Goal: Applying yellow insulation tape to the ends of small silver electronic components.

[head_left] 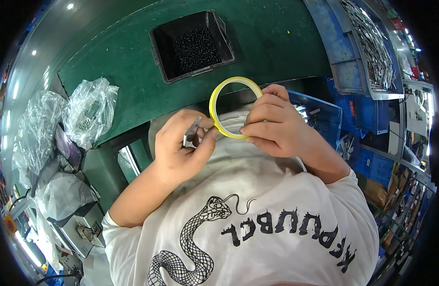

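A roll of yellow adhesive tape [213, 106] is held up in front of my shirt, with its open ring tilted toward me. My right hand [279, 125] grips its right side, fingers wrapped over the rim and partly inside the ring. At the ring's lower left, my left hand [179, 145] is closed, thumb and forefinger pinching at the tape's edge. A small flat metal piece [191, 132] sticks out from between the left fingers; most of it is hidden in the palm. Whether a strip of tape is lifted off the roll cannot be made out.
A black bin [158, 52] with many small dark parts stands on the green table [272, 43]. Clear plastic bags [93, 107] lie at left, above a metal device [83, 229]. Blue bins at right include one with long metal strips [372, 52] and a lower one [324, 107].
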Demonstrator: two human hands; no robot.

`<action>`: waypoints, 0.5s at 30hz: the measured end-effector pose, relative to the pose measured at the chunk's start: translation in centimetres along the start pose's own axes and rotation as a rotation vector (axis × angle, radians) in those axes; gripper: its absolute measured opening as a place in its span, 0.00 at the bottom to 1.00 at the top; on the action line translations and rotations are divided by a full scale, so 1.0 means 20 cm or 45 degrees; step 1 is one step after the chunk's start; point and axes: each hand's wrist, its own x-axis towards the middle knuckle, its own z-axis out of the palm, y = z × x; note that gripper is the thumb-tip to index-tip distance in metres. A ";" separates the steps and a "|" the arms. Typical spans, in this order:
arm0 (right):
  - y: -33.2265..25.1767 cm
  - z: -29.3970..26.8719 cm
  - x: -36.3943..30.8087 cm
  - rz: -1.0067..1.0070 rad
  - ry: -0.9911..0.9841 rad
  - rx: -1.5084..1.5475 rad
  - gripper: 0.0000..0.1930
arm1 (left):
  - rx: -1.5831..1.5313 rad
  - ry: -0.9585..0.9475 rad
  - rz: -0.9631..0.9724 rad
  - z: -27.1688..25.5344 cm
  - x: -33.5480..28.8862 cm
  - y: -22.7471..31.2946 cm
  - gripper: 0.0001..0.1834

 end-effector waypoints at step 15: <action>-0.02 0.01 -0.01 -0.010 -0.040 -0.055 0.13 | 0.208 -0.066 0.117 -0.01 0.02 0.02 0.16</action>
